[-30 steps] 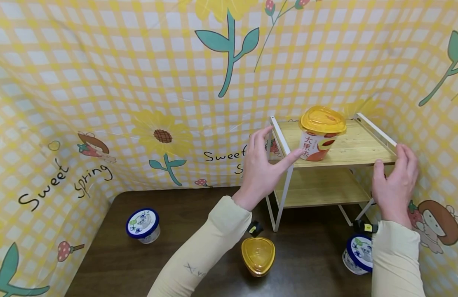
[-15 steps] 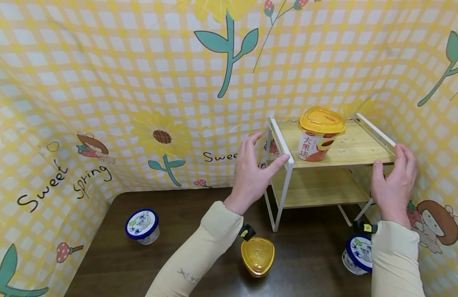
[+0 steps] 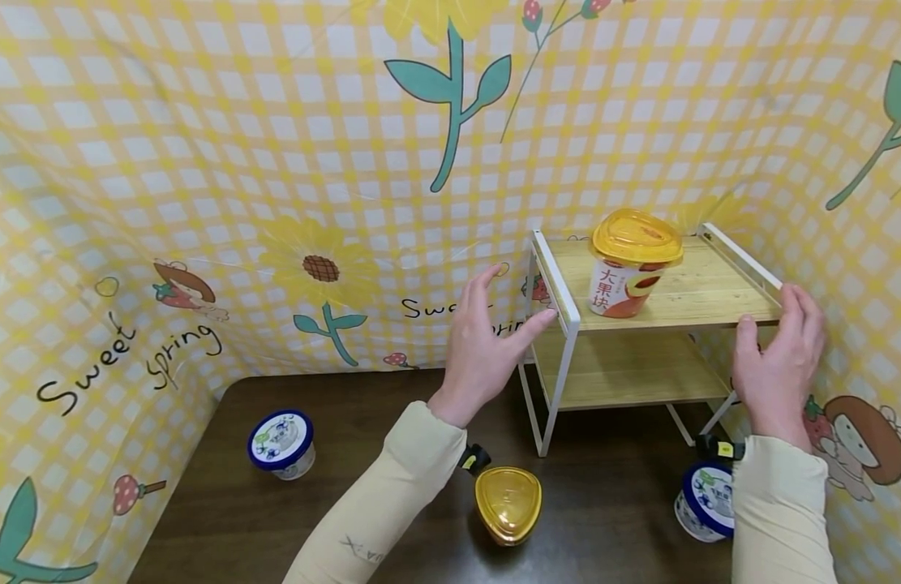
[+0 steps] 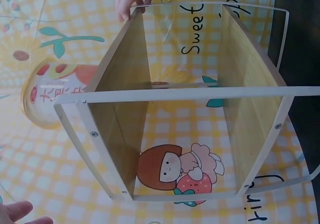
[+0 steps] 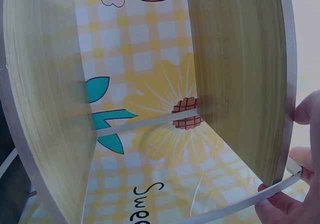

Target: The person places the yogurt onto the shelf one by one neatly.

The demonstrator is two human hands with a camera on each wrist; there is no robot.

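Note:
A two-tier shelf (image 3: 705, 302) with wooden boards and a white metal frame stands at the right of the table. On its top board sits an upright fruit cup (image 3: 627, 285) with a yellow lid. My right hand (image 3: 778, 365) grips the shelf's front right corner; in the right wrist view its fingers (image 5: 280, 204) are at the white bar, the thumb against the board's edge. My left hand (image 3: 482, 345) is spread just left of the shelf and holds nothing. Its fingertips (image 4: 22, 213) show at the lower left of the left wrist view, apart from the frame.
A second yellow-lidded cup (image 3: 508, 504) stands on the dark table (image 3: 362, 446) in front of the shelf. Blue-lidded tubs stand at left (image 3: 282, 442) and at right (image 3: 701, 503), the latter partly behind the right sleeve. Checked cloth (image 3: 289, 146) hangs behind and at both sides.
My left hand has drawn left and slightly down, away from the fruit cup and the shelf's left rail. My right hand, the shelf and the cups have stayed in place.

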